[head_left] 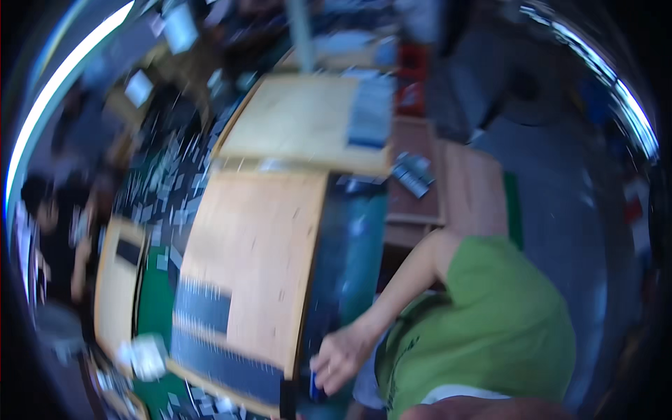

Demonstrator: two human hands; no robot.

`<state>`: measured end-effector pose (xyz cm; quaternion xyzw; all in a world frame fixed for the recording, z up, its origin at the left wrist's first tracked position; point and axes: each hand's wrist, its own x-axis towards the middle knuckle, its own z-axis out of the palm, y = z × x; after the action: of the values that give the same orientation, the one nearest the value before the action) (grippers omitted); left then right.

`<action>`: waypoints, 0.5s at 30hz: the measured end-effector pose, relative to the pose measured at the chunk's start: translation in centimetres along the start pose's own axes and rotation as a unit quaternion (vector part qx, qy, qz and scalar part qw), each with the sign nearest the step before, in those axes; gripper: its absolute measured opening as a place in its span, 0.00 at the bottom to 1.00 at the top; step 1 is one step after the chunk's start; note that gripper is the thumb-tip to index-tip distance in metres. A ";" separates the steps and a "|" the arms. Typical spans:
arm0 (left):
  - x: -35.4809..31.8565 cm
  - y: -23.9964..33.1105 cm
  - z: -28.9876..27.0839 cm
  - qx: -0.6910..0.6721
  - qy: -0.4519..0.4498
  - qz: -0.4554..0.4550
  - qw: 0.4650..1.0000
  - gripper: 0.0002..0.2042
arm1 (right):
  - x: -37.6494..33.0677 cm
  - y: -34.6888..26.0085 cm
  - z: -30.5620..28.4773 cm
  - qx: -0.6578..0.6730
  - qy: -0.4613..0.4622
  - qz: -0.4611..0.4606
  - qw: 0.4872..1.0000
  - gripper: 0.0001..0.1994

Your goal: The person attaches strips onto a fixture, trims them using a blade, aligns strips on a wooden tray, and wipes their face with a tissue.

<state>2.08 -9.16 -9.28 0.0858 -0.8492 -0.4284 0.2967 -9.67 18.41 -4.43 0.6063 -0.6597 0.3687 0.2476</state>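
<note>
Right hand (344, 355) curls at a blue item (314, 388); wooden board (255, 245) alongside.

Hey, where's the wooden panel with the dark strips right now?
In the head view, the wooden panel is left of centre, just below a paler panel in the picture, its lower right corner near the bare hand.

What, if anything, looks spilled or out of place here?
Possibly the small pale pieces strewn at mixed angles on the green surface, left of the large wooden board: they look untidy against the dark strips lined up on that board. Motion blur hides whether they spilled or anything is damaged.
</note>
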 end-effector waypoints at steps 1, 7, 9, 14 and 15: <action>-2.0 1.8 -0.6 -0.113 0.052 -0.186 0.975 0.16 | -0.2 -0.1 0.0 0.002 0.008 -0.022 1.000 0.05; -0.1 -4.7 0.3 -0.229 -0.080 -0.265 0.933 0.10 | 0.9 -1.0 -3.6 0.022 0.052 -0.047 0.997 0.04; -0.1 -4.1 0.5 -0.211 -0.087 -0.270 0.936 0.10 | 1.5 -1.1 -4.2 0.049 0.090 -0.023 0.994 0.04; -1.2 0.2 -0.3 -0.119 -0.025 -0.337 0.934 0.09 | 3.9 -1.1 -4.4 0.137 0.143 0.038 0.980 0.02; 1.1 6.2 2.0 -0.093 0.018 -0.358 0.929 0.09 | 3.9 -0.8 -4.5 0.182 0.125 0.070 0.973 0.07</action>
<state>0.65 -4.41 -4.88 0.3638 -0.7132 -0.5813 0.1454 -10.00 19.48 1.47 0.5424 -0.5861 0.5720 0.1872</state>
